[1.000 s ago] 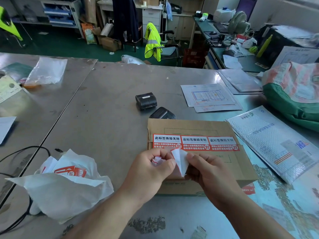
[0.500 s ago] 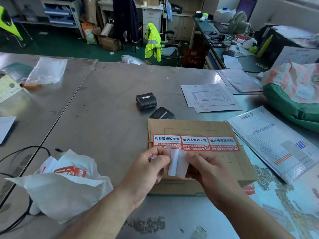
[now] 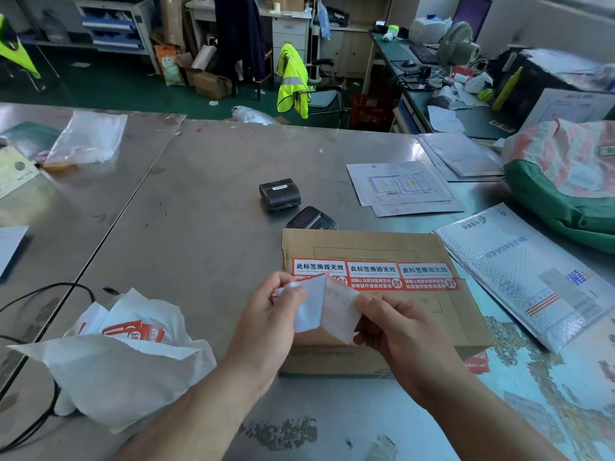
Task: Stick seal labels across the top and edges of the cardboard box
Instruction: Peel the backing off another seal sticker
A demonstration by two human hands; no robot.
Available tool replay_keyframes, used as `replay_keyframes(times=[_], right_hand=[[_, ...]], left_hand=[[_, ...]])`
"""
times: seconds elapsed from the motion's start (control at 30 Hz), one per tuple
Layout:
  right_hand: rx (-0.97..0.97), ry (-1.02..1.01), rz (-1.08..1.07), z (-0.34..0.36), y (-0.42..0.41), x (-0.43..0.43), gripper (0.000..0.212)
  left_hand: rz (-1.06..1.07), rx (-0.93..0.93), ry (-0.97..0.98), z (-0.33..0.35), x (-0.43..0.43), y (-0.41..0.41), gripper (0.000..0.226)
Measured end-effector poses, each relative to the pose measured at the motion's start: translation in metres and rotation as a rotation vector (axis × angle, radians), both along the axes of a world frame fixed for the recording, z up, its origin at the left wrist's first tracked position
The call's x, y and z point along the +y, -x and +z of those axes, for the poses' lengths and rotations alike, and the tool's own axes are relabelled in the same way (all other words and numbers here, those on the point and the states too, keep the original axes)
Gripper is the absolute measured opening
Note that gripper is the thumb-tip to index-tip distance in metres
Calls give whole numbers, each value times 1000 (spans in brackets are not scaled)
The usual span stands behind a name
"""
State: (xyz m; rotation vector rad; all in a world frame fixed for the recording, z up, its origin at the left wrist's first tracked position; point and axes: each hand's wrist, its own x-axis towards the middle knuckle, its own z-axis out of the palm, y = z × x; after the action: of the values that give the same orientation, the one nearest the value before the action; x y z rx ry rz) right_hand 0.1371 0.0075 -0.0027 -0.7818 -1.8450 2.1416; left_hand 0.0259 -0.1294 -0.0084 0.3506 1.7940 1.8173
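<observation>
A person's two hands work over a flat brown cardboard box (image 3: 366, 247) lying on a steel table (image 3: 206, 201), directly in front of them. Three seal labels (image 3: 372, 276) run edge to edge in a row across the box top, each with black Chinese print on a white upper band and white print on red below, with a round stamp mark. The left hand (image 3: 266, 324) pinches a white backing sheet (image 3: 309, 307) between thumb and curled fingers. The right hand (image 3: 402, 334) pinches a pale, pink-tinted seal label (image 3: 342, 311), its print showing faintly through. The two sheets open in a V just above the box's near half. Left of the box lies a crumpled white bag (image 3: 109, 371) holding more red labels (image 3: 133, 332). Two black handheld printers (image 3: 280, 194) sit just beyond the box, and a bubble mailer (image 3: 519, 277) lies at its right.
</observation>
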Motion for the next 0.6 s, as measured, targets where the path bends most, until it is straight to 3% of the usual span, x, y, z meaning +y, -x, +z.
replay_keyframes(times=[0.13, 0.37, 0.6], right_hand=[[4, 45, -32, -1, -2, 2, 28], [40, 99, -80, 4, -5, 5, 24], [42, 124, -151, 6, -6, 11, 23]], left_hand=[[123, -33, 21, -2, -1, 6, 22], [317, -257, -89, -3, -9, 24, 18], [411, -279, -133, -7, -19, 39, 31]])
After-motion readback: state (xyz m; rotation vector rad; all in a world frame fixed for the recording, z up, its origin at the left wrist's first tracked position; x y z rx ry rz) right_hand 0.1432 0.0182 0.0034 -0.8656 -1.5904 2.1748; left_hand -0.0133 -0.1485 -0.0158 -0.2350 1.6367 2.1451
